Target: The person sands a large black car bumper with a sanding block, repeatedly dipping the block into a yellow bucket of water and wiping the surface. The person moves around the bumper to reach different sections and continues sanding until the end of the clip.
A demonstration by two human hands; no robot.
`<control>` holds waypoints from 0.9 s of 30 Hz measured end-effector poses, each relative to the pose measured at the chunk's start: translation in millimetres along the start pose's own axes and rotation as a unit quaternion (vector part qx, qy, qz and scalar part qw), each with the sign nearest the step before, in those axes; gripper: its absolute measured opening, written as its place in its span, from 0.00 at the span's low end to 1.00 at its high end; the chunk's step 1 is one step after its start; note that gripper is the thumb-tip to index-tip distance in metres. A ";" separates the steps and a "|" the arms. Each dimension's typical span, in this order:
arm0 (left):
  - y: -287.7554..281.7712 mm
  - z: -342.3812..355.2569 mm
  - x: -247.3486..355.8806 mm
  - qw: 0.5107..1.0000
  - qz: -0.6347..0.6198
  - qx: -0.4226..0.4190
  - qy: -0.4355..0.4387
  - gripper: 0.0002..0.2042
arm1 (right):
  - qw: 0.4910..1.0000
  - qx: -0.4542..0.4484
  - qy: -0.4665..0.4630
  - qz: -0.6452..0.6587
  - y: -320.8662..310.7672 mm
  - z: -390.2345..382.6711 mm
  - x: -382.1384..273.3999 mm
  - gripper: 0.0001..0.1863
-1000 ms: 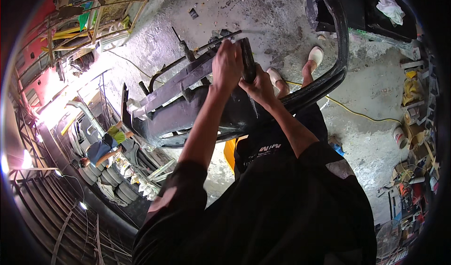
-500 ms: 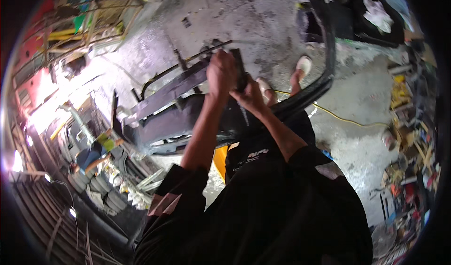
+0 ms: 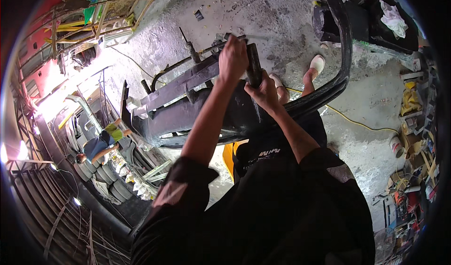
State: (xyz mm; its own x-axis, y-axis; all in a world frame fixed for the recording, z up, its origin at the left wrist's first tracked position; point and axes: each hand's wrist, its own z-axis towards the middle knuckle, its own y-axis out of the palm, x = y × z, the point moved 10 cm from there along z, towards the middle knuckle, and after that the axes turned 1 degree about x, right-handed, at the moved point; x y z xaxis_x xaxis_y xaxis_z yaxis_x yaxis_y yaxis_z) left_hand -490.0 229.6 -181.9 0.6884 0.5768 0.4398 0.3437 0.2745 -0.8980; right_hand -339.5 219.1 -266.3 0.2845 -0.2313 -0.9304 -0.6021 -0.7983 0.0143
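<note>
A large dark car bumper lies across in front of me, with a flat dark bar along its far side. My left hand is closed at the far end of that bar; whatever is inside its fingers is hidden. Just to the right, my right hand grips the lower end of a short black tube-like piece, which stands close beside my left hand. A dark tool with a thin rod tip rests on the bumper's far edge, left of my hands.
A long black curved strip loops round on the right. Beyond it stands a black bin-like part with a white cloth. A yellow cable crosses the concrete floor. Clutter lines the right side; another person bends near stacked tyres at left.
The whole view has shifted, so the bumper and both hands appear slightly farther right. My left hand sits a little higher against the bar; the right hand keeps its grip on the black piece.
</note>
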 end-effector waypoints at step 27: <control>-7.7 -30.5 27.0 0.997 -0.069 -0.034 0.020 0.09 | 1.000 0.008 0.018 -0.009 -10.7 -1.9 2.9 0.23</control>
State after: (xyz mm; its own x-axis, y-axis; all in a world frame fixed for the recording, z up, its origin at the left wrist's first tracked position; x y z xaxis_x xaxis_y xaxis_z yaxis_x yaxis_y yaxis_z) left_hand -454.6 219.6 -162.8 0.6563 0.5058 0.5598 0.4779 0.2955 -0.8272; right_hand -330.9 226.0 -268.5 0.3219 -0.2377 -0.9165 -0.6086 -0.7934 -0.0080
